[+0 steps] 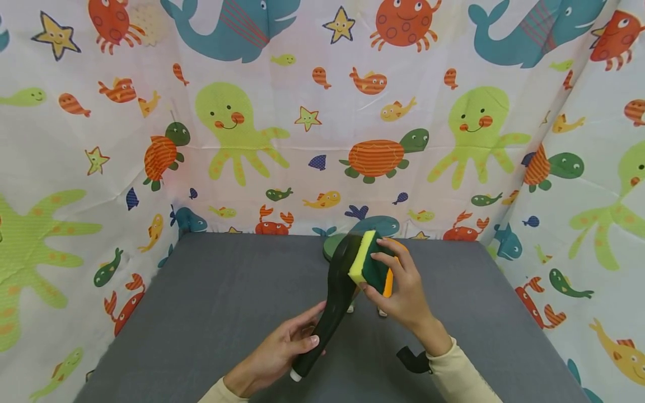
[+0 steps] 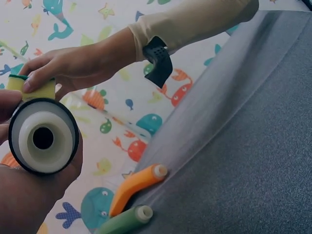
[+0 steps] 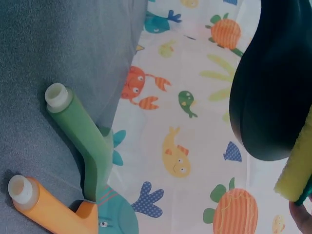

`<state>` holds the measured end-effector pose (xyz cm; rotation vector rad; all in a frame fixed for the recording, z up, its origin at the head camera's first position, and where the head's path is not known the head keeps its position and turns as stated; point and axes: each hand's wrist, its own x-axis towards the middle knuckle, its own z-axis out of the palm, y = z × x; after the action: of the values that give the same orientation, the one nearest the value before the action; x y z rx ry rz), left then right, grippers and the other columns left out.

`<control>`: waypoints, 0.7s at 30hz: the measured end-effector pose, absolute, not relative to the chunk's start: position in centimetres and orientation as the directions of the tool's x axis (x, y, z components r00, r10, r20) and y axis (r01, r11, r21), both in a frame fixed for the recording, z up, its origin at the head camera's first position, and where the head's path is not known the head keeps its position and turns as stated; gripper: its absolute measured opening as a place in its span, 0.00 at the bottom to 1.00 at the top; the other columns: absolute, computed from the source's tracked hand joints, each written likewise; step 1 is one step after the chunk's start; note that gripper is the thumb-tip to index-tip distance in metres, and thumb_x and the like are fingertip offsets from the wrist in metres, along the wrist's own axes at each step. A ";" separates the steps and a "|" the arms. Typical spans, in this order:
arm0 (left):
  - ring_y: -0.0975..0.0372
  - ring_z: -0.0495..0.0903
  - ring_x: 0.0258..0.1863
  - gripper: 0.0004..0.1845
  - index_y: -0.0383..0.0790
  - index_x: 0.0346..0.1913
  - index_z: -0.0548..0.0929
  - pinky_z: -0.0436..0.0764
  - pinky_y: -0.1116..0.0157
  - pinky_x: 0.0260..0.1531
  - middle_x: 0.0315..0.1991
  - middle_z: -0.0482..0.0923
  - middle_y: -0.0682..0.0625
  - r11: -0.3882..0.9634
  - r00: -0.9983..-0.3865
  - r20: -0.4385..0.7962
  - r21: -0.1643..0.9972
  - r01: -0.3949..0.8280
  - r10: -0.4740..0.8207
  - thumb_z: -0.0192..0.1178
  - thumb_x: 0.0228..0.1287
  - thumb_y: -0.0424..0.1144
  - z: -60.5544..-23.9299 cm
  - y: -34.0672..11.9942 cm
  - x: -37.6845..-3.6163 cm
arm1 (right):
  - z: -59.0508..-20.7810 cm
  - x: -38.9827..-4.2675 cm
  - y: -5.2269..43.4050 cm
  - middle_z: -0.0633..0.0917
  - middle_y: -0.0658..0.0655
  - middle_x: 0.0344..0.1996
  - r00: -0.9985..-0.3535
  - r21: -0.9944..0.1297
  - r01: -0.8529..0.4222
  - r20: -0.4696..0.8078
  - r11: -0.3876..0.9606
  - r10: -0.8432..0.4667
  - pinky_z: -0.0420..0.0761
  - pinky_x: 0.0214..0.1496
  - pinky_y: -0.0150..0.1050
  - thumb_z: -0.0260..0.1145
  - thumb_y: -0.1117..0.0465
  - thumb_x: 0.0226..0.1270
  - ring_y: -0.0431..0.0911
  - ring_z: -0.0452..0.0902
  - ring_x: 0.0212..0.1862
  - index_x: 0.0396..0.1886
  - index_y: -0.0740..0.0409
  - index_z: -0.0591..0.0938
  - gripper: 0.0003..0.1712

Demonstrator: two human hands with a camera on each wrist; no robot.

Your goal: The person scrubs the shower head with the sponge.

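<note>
A dark hand-held shower head [image 1: 342, 271] tilts up and away over the table, its white threaded end pointing down toward the person. My left hand [image 1: 277, 347] grips its handle near the lower end, thumb on top. The hollow white fitting [image 2: 58, 139] faces the left wrist view. My right hand [image 1: 400, 291] pinches a yellow and green sponge [image 1: 369, 260] between thumb and fingers. The sponge's yellow side is right at the shower head's rounded top. In the right wrist view the sponge [image 3: 298, 163] overlaps the edge of the dark head [image 3: 268, 87].
Behind the hands, a green shower head [image 3: 85, 134] and an orange shower head [image 3: 53, 209] lie side by side on the grey table [image 1: 242, 280]. A curtain [image 1: 302, 162] printed with sea animals surrounds the table's back and sides. A black mount [image 1: 414, 359] sits at the right wrist.
</note>
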<state>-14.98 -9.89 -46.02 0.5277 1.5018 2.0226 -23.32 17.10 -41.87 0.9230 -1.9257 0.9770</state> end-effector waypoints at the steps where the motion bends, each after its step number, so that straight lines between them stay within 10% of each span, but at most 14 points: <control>1: 0.60 0.71 0.62 0.35 0.50 0.79 0.51 0.78 0.61 0.56 0.64 0.67 0.47 -0.217 -0.766 -0.014 0.956 -0.200 0.643 0.52 0.74 0.35 -46.1 -9.9 -15.0 | -41.9 -23.3 17.1 0.73 0.66 0.63 -0.442 -0.307 -0.846 0.861 0.436 -0.251 0.68 0.65 0.23 0.64 0.39 0.64 0.60 0.69 0.65 0.54 0.60 0.80 0.31; 21: 0.59 0.72 0.58 0.34 0.54 0.77 0.57 0.77 0.58 0.56 0.58 0.69 0.48 -0.191 -0.799 -0.044 0.962 -0.197 0.600 0.55 0.73 0.36 -46.0 -9.7 -15.4 | -41.7 -21.5 16.1 0.75 0.66 0.61 -0.379 -0.219 -0.863 0.876 0.455 -0.298 0.68 0.65 0.23 0.63 0.36 0.63 0.57 0.69 0.64 0.51 0.57 0.82 0.31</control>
<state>-15.42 -9.73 -45.99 0.4708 1.5627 2.0309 -21.55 16.13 -41.65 0.9757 -1.9015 0.8891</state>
